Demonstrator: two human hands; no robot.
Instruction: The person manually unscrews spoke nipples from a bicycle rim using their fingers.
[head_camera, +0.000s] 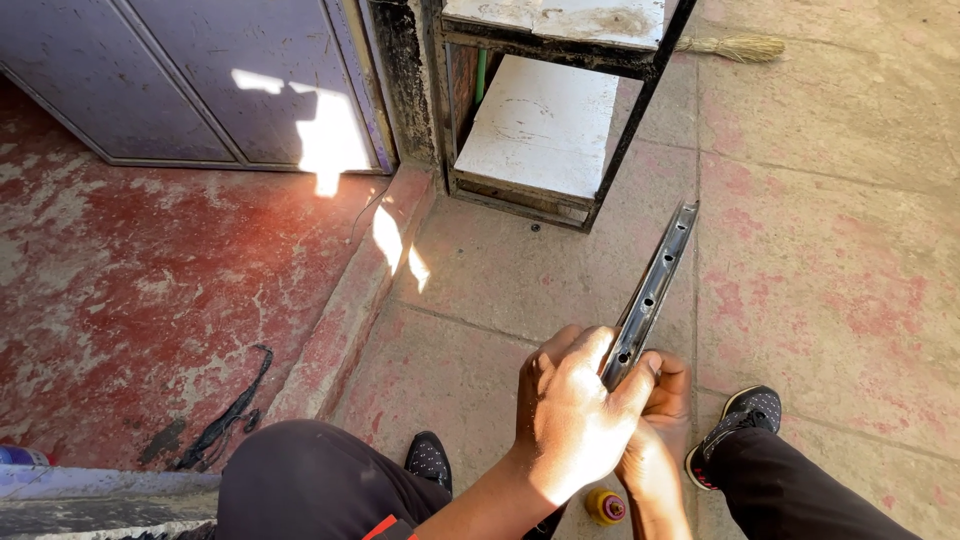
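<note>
Clearly a stiff piece: long, narrow metal strip (652, 290), dark and dull-shining, punched with a row of small holes along its length, running from the hands up toward one o'clock and ending in the air above the floor (820, 260). Held at its lower end only, both hands closed on it: left hand (570, 415) wrapped over the top with knuckles up, right hand (660, 430) tucked beneath and behind, fingers curled round the same end. Judged rigid and springless, since the free length stands out straight with no sag; probably light enough for one hand, though leverage from the far tip would tug at the wrist. Bare metal likely smooth and a little slippery, with hard edges and hole rims that could bite skin, so best gripped flat across the wide faces, away from the edges, and nearer mid-length for balance. Not fragile, but apt to clang or scratch if dropped on the paving. Around: black shoes (735, 420) at five and seven o'clock, a small yellow bottle cap or spool (604, 506) on the floor just below the hands, a metal-framed shelf unit (545, 120) with pale boards at twelve o'clock, a broom head (735, 47) at one o'clock, a grey door (190, 80) at ten o'clock, a black strap (230, 415) on the red floor at eight o'clock.
</note>
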